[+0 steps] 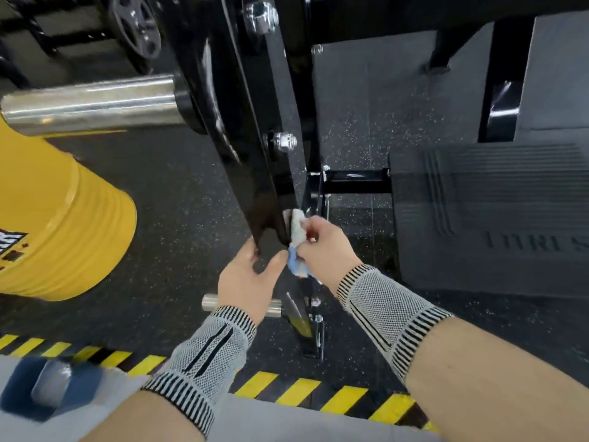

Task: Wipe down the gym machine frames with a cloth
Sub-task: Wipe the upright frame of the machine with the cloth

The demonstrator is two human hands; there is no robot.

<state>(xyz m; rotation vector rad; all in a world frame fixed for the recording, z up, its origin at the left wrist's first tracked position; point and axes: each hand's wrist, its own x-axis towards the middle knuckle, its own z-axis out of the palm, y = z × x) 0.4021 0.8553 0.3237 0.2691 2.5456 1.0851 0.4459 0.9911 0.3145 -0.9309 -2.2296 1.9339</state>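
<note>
A glossy black machine frame arm (255,122) runs down from the top centre to a lower end near the middle. My left hand (251,279) grips that lower end, fingers wrapped around its left edge. My right hand (325,247) is closed on a crumpled cloth (298,231), grey-white with a blue part hanging below, and presses it against the arm's right edge. Both wrists wear grey knitted sleeves with black stripes.
A chrome weight peg (92,102) sticks out left of the arm. A yellow drum (60,218) stands at the left. A black rubber footplate (490,218) lies to the right. Yellow-black hazard tape (302,390) edges the speckled floor. A short chrome bar (274,307) sits under my left wrist.
</note>
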